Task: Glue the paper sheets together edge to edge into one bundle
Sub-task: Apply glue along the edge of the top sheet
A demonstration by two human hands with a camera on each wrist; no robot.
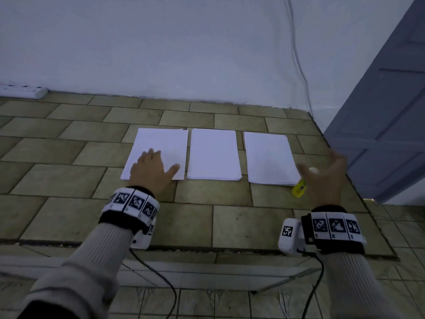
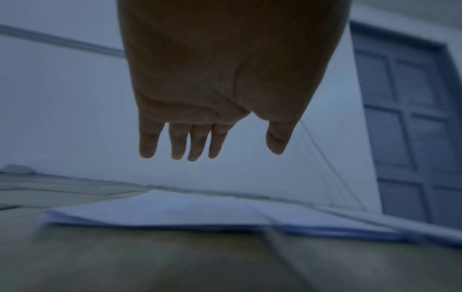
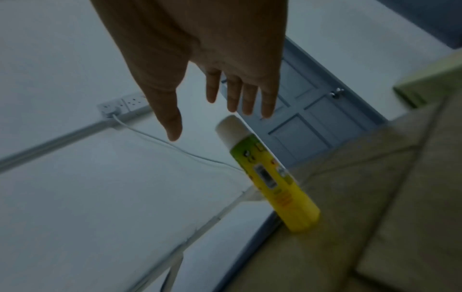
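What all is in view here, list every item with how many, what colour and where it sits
paper stacks: three, white, side by side on the tiled surface: left, middle, right
glue stick: one, yellow with a white cap, upright beside the right stack's near right corner
tiled surface: one, olive-tan, under everything
power strip: one, white, far left by the wall
cable: one, white, running down the wall
door: one, grey-blue, at right
wrist bands: two, black and white markers, left, right
left hand: one, fingers straight, over the left stack
right hand: one, fingers spread, above the glue stick, not gripping it
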